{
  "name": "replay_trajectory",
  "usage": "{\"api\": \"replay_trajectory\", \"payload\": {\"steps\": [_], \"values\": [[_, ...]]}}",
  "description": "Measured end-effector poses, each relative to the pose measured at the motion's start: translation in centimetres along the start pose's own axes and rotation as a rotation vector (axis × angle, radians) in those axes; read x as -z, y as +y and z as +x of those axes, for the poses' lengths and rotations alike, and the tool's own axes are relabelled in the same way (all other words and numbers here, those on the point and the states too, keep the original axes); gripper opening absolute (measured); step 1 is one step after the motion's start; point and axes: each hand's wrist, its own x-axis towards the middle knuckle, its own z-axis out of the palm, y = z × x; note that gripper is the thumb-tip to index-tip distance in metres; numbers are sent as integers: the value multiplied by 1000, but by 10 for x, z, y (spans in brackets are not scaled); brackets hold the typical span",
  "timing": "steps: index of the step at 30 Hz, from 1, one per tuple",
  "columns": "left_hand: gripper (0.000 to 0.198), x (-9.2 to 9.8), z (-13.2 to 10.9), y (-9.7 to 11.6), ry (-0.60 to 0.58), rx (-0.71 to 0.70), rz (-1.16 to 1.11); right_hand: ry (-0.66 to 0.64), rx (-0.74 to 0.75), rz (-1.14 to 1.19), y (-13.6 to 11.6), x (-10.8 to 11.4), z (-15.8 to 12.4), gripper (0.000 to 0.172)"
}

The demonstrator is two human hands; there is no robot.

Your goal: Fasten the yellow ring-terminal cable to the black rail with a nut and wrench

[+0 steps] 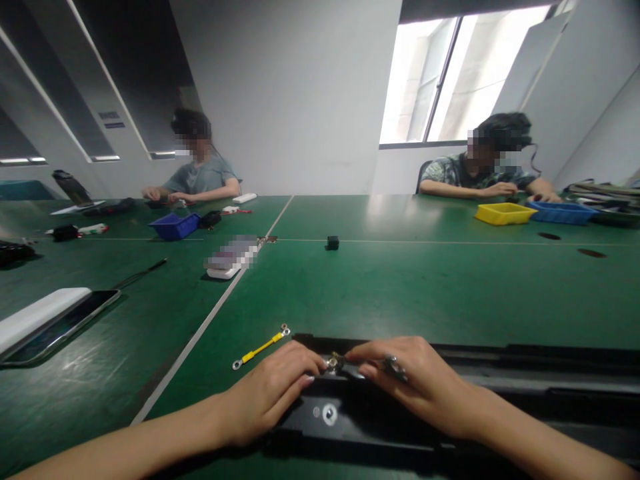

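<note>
A long black bar-shaped part lies across the near edge of the green table. My left hand rests on its left end with fingers curled, the fingertips pressed against a small metal fitting on top. My right hand meets it from the right, pinching at the same fitting; a small dark metal tool or ring shows by its fingers. A short yellow wire with ring terminals lies on the table just left of my left hand. A round silver fastener sits on the black part below the hands.
A phone and a white slab lie at the left. A small black cube and a white box sit mid-table. A blue bin, a yellow bin and another blue bin stand far off, beside two seated people.
</note>
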Motion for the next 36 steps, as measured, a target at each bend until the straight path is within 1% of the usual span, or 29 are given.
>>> {"api": "replay_trajectory", "payload": {"steps": [14,23,36], "values": [[23,-1,0,0,-13,-2,-11,1,14,-7,2,-1,-1,23],[22,1,0,0,-5,-6,-11,24,27,19,2,-2,0,24],[22,0,0,0,-3,-3,-11,43,55,-3,2,-3,0,23]]}}
